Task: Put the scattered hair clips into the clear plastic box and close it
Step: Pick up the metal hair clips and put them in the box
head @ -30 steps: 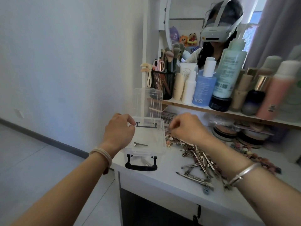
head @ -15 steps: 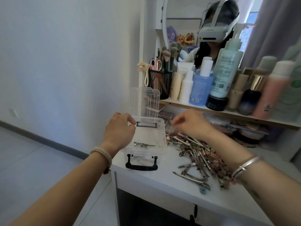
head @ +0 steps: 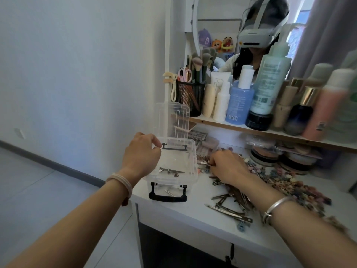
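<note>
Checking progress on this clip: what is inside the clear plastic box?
A few metal hair clips lie in the clear plastic box. The left hand gripping its rim hides its left side.

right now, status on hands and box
Left hand grips clear box rim. Right hand in clip pile, grip unclear. Lid up, few clips inside. Nothing blocking.

Open clear box [head: 179, 158], maybe two clips [head: 171, 170] inside; clip pile [head: 234, 200] beside.

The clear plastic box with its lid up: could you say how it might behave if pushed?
Probably light and apt to slide: the box holds only a few clips. Its upright lid may flop shut. The left hand holds its rim.
</note>
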### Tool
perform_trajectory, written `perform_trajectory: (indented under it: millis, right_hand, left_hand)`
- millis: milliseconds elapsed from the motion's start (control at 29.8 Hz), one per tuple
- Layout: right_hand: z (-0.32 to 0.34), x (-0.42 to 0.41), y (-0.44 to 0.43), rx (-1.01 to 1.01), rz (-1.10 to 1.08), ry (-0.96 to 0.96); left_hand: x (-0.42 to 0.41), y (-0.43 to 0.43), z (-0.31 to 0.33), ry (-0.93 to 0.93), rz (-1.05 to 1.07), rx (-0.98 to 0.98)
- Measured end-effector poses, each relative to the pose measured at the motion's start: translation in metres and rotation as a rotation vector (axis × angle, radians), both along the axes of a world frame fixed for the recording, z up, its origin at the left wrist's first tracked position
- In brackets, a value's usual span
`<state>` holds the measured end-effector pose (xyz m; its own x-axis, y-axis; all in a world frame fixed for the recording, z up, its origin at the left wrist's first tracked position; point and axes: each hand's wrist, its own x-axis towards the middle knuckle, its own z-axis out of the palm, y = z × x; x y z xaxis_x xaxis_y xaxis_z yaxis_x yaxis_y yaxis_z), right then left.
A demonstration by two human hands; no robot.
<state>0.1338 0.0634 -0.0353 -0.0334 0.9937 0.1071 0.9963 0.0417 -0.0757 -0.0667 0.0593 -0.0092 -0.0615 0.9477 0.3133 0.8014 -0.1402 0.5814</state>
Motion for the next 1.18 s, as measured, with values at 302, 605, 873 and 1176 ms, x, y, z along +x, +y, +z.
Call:
perform_trajectory:
  millis: [302,605,873,1176]
  right_hand:
    - [0.063,-0.014,-0.015,0.059,0.020,0.893]
    - [0.070,-0.024,-0.017,-0.135,0.069,0.944]
    - [-0.004,-0.019,0.004,-0.130,0.101,0.185]
    - [0.037,-0.018,-0.002,0.054,0.013,0.383]
  left_hand:
    - [0.002,-0.001,0.000,0.000,0.002,0.006]
    - [0.002,0.000,0.001,-0.011,0.011,0.032]
    - [-0.006,0.002,0.001,-0.016,0.015,0.049]
    - [-0.004,0.002,0.001,-0.017,0.029,0.028]
